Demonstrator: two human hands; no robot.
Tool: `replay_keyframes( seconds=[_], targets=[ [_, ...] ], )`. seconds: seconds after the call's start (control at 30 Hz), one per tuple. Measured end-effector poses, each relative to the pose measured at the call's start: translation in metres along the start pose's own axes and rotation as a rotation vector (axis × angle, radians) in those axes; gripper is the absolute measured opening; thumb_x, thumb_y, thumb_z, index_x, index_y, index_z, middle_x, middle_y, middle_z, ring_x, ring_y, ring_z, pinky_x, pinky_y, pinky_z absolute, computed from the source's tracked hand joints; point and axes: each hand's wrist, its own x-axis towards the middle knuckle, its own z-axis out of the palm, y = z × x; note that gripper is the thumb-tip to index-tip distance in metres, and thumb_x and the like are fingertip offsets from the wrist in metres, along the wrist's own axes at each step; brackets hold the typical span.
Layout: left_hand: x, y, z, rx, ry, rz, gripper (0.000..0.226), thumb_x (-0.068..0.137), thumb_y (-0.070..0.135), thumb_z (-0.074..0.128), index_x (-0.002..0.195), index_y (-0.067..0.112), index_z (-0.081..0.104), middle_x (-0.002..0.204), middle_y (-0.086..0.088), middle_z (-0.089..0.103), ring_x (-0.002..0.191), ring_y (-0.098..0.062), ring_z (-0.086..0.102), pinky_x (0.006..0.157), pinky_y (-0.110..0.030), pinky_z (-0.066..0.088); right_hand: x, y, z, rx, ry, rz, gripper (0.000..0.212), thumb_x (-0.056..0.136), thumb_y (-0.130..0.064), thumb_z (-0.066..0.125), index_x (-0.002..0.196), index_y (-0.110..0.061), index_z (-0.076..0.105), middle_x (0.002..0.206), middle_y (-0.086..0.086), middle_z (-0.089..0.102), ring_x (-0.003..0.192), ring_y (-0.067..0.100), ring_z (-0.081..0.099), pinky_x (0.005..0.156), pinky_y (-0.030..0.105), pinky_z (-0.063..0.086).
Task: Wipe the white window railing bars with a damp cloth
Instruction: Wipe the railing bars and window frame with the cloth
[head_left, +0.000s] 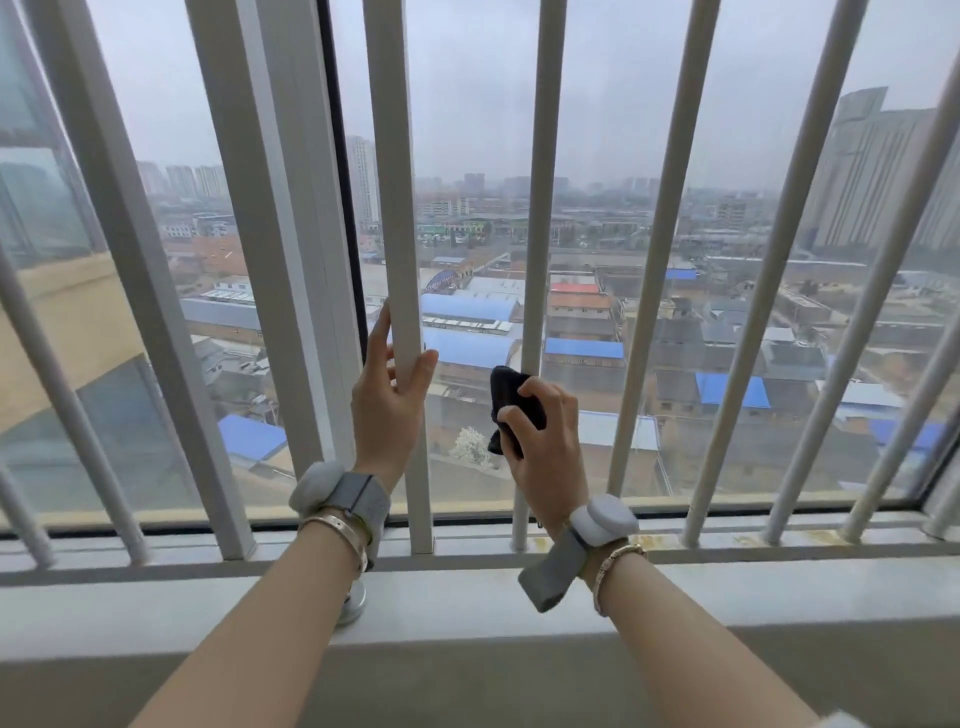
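White railing bars stand upright in front of the window glass. My left hand (390, 395) holds a flat square bar (395, 218) near the middle, fingers on its left side and thumb on its right. My right hand (540, 441) grips a dark cloth (511, 400) wrapped against a round bar (543, 208) just to the right. The cloth bunches out to the left of that bar. Several more round bars (670, 249) slant away on the right, and other bars (130, 234) stand on the left.
The bars are set into a white bottom rail (727, 545) above a wide grey sill (467, 608). A small round metal piece (352, 605) sits on the sill under my left wrist. Both wrists carry grey bands and bracelets.
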Motion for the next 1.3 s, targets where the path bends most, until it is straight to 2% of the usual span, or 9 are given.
replay_keyframes(
  seconds=[0.13,0.37,0.47,0.57,0.67,0.9,1.03,1.17,1.3],
  targets=[
    [-0.011,-0.008,0.003,0.034,0.023,-0.014,0.058,0.089,0.033,0.057,0.14,0.032,0.029,0.097,0.024,0.057,0.078,0.001,0.061,0.072,-0.025,0.053,-0.058,0.0,0.012,0.009,-0.141,-0.017,0.044,0.065,0.003,0.08,0.091,-0.015,0.049,0.119,0.006,0.039,0.109,0.034,0.042,0.083,0.041,0.053],
    [-0.007,0.009,-0.003,0.295,0.178,0.097,0.045,0.08,0.024,0.071,0.112,0.002,0.048,0.114,-0.011,0.054,0.102,-0.023,0.056,0.079,-0.041,0.052,-0.055,0.018,-0.015,0.07,-0.309,-0.157,0.016,0.078,-0.002,0.07,0.088,-0.012,0.062,0.116,0.002,0.046,0.104,0.029,0.048,0.07,0.04,0.056],
    [-0.003,0.018,0.0,0.327,0.254,0.268,0.037,0.081,0.019,0.069,0.108,0.006,0.047,0.119,-0.016,0.051,0.113,-0.029,0.048,0.093,-0.036,0.044,-0.029,0.024,-0.044,0.083,-0.277,-0.211,0.013,0.09,-0.015,0.051,0.102,-0.016,0.056,0.118,0.0,0.046,0.1,0.025,0.055,0.07,0.039,0.056],
    [0.007,0.04,0.012,0.315,0.169,0.448,0.027,0.085,0.018,0.063,0.106,0.01,0.048,0.116,-0.013,0.056,0.11,-0.022,0.047,0.1,-0.018,0.031,0.017,0.027,-0.075,0.081,-0.177,-0.189,0.034,0.086,-0.007,0.062,0.115,-0.016,0.048,0.123,0.002,0.042,0.1,0.027,0.058,0.077,0.035,0.056],
    [0.025,0.068,0.029,0.253,0.091,0.461,0.026,0.087,0.02,0.06,0.109,0.008,0.052,0.113,-0.009,0.057,0.106,-0.02,0.051,0.097,-0.018,0.035,0.067,0.032,-0.106,0.044,-0.084,-0.126,0.05,0.076,-0.002,0.074,0.116,-0.014,0.045,0.128,0.005,0.033,0.099,0.029,0.059,0.077,0.033,0.054],
    [0.093,0.123,0.067,0.19,0.02,0.436,0.063,0.092,0.041,0.048,0.145,0.017,0.021,0.124,-0.011,0.056,0.094,-0.019,0.063,0.071,-0.031,0.053,0.165,0.06,-0.16,-0.092,0.167,-0.096,0.028,0.087,-0.014,0.065,0.113,-0.008,0.058,0.117,-0.002,0.038,0.1,0.021,0.052,0.085,0.03,0.049],
    [0.121,0.131,0.087,0.255,0.068,0.371,0.073,0.087,0.062,0.02,0.147,0.023,0.008,0.079,-0.013,0.068,0.056,-0.022,0.064,0.049,-0.037,0.055,0.221,0.068,-0.18,-0.277,0.323,-0.139,0.025,0.088,-0.017,0.063,0.111,-0.011,0.059,0.111,0.014,0.052,0.096,0.024,0.05,0.075,0.022,0.044],
    [0.12,0.127,0.094,0.253,0.136,0.373,0.061,0.089,0.063,0.012,0.142,0.033,0.003,0.075,-0.009,0.067,0.049,-0.02,0.06,0.046,-0.037,0.054,0.268,0.061,-0.191,-0.382,0.368,-0.162,0.023,0.089,-0.025,0.059,0.111,-0.017,0.062,0.108,0.01,0.056,0.093,0.026,0.053,0.062,0.027,0.045],
    [0.121,0.125,0.094,0.248,0.144,0.375,0.066,0.09,0.062,0.013,0.146,0.026,0.011,0.075,-0.008,0.067,0.05,-0.019,0.06,0.048,-0.035,0.055,0.282,0.064,-0.187,-0.376,0.325,-0.22,0.02,0.091,-0.025,0.055,0.106,-0.018,0.066,0.108,0.009,0.059,0.09,0.026,0.055,0.062,0.031,0.05]
  ],
)
